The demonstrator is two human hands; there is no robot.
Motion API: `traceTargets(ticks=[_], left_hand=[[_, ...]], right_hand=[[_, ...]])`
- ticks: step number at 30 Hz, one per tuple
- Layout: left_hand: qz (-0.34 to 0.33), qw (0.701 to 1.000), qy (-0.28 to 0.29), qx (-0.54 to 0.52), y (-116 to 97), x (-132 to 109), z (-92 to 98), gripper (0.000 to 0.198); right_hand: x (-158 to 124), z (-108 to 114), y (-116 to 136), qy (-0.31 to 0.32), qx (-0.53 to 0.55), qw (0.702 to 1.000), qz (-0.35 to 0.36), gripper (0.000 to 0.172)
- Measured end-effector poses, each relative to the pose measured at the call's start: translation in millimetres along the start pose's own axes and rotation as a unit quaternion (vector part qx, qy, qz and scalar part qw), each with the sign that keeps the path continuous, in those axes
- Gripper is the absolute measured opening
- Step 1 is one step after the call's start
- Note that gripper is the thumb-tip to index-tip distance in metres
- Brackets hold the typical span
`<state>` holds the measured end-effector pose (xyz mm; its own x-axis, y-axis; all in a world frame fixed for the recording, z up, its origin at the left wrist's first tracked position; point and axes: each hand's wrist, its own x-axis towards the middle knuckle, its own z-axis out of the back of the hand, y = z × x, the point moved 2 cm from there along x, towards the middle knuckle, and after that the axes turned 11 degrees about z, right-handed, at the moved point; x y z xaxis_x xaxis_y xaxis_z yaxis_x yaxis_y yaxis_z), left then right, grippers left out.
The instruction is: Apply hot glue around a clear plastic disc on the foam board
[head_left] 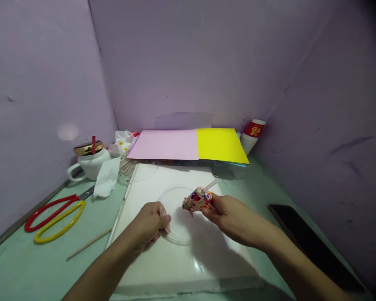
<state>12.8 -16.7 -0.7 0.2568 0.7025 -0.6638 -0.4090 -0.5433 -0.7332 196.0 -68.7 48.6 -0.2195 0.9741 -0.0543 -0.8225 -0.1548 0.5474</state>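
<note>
My left hand point(152, 223) is closed, pinching a small thin clear disc point(164, 216), perhaps a lid, seen almost edge-on. My right hand point(228, 215) grips a small multicoloured patterned piece point(196, 200), perhaps a cup, tipped to the left. A pale translucent stick point(211, 184) pokes out of its upper side. Reddish bits hang at its lower left edge. Beneath both hands, a round clear plate point(183, 241) rests on a white board point(144, 267). The right hand's fingertips are partly hidden behind the patterned piece.
Red-and-yellow-handled scissors point(61, 219), a wooden stick point(89, 243), a white tissue point(107, 177) and a white mug point(92, 164) are at left. Behind lie pink point(166, 145) and yellow point(219, 144) sheets and stacked paper cups point(252, 136). A dark phone-like slab point(313, 246) lies right.
</note>
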Motion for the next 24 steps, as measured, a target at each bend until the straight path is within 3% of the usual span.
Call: traceTargets(ticks=[24], left_hand=[[-0.019,0.998,0.016,-0.051,5.1,6.5,1.0,0.014]], right_hand=[[-0.2,1.5,-0.5,0.01,0.013,1.0,-0.006,0.026]])
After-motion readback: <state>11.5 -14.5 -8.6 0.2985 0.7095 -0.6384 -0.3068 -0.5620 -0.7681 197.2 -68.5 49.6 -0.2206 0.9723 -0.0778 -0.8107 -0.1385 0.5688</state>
